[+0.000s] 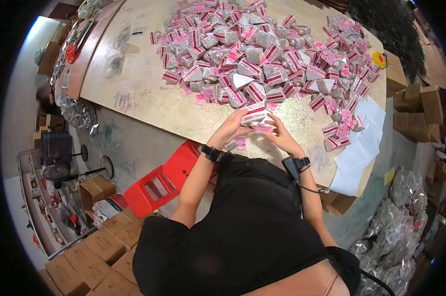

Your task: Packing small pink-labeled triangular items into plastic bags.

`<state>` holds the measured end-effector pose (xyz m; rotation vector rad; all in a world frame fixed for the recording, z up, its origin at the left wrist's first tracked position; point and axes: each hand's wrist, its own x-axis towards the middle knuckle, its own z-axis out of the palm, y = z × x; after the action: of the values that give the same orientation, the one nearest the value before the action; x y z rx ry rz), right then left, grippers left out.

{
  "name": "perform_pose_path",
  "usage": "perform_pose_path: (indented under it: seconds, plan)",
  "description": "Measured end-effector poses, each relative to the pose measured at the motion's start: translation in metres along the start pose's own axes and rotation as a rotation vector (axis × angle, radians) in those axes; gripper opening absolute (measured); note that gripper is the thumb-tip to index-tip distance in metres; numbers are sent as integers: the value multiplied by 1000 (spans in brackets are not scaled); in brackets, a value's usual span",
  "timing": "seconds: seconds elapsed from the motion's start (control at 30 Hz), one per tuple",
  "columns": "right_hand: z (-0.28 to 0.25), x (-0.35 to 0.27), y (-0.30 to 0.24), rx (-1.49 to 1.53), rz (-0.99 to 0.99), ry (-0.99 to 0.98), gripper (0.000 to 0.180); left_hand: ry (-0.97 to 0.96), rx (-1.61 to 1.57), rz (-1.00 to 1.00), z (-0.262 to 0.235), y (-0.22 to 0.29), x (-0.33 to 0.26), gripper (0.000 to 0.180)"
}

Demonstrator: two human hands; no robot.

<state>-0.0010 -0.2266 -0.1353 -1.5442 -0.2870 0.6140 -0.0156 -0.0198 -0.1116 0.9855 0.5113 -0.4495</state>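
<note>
Between my hands, above the near edge of the table (149, 93), is a small wedge-shaped packet (254, 114), white with a dark pink band. My left hand (231, 129) grips its left side, fingers curled round it. On its right side my right hand (284, 137) has its fingers bent against the packet and a pink tag (265, 128) at its lower end. Just beyond my fingers lies a large heap of similar packets (247, 66), some grey, some white, with pink tags among them. Another small pink tag (240, 143) lies on the table near my left wrist.
White paper sheets (361, 145) cover the table's right corner, beside a yellow tape roll (379, 59). A red plastic stool (156, 187) stands by my left arm. Cardboard boxes (92, 254) are stacked at lower left; clear plastic bags (398, 227) pile up at right.
</note>
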Motion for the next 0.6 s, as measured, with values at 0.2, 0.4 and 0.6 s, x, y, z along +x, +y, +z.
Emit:
perform_pose_path:
  seconds: [0.2,0.4,0.6]
  plan:
    - [7,6,-9,14,171,-64,43,-94,-85,-70,15,0,8,37]
    - [-8,-4,1,391,271,-142,36,71,-33,88,14,-16,24,35]
    - [6,-7,-5,757,259,-71,37,179,65,108,19,-20,30,38]
